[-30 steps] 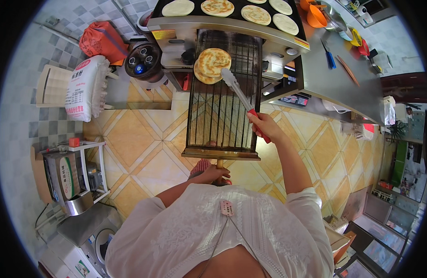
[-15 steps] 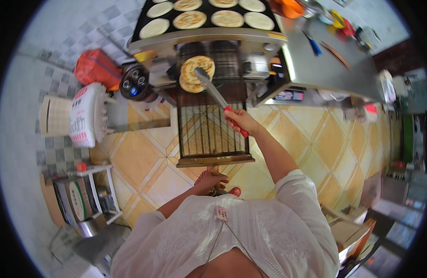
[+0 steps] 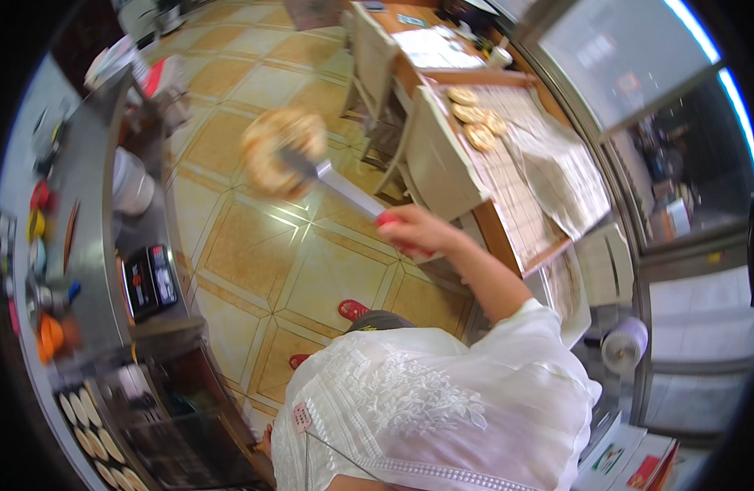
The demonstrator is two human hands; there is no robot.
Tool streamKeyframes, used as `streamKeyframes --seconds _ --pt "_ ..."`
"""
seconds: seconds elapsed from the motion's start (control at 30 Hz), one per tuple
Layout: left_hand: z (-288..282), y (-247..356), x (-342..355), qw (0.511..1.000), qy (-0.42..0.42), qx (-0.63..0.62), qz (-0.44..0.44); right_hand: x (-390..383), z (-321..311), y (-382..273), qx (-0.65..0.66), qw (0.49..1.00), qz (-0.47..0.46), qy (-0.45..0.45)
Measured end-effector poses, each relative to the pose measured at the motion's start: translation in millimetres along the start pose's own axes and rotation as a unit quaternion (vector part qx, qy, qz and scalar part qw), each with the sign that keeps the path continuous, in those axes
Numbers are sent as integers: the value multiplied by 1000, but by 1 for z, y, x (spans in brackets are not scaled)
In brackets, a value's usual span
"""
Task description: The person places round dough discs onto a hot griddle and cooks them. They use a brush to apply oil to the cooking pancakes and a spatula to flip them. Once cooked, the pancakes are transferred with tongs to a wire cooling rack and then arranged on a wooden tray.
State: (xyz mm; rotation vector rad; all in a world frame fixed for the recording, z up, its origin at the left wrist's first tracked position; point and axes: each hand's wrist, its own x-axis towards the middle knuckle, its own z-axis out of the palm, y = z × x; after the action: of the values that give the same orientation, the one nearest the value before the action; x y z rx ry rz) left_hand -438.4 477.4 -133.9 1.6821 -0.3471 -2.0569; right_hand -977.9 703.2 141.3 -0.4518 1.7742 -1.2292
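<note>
Red-handled tongs (image 3: pixel 344 191) are grasped in the right grip (image 3: pixel 418 231), a browned, blurred flatbread (image 3: pixel 269 151) is held at their tips above the tiled floor (image 3: pixel 344 258), and whether the mostly hidden left grip (image 3: pixel 266 442) is released or clenched cannot be told.

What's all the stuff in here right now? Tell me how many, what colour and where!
Long metal tongs: one, silver and red, centre
Round flatbread: at least one, blurred, golden, at the tongs' tip
Rectangular wooden tray: one, brown, upper right
Round baked flatbreads: at least four, golden, on the tray's cloth
High-backed chairs: at least two, cream, left of the tray
Flat steel counter: one, grey, left
Round bowl: at least one, orange, on the counter
Tiled floor: yellow and white, middle
Red shoes: two, below the tongs
White embroidered shirt: one, bottom
Right hand: one, around the tongs' handle
Left hand: one, mostly hidden, lower left
</note>
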Motion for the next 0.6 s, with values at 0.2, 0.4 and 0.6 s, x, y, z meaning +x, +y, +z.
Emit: streamKeyframes --seconds 0.2,0.4,0.6 --pt "76 -8 -10 997 23 70 38 -102 -211 114 80 903 25 422" --pt "118 -14 -16 994 30 87 62 -74 -325 201 425 813 20 397" --pt "121 -12 -23 992 46 76 85 28 -279 133 691 661 -135 260"
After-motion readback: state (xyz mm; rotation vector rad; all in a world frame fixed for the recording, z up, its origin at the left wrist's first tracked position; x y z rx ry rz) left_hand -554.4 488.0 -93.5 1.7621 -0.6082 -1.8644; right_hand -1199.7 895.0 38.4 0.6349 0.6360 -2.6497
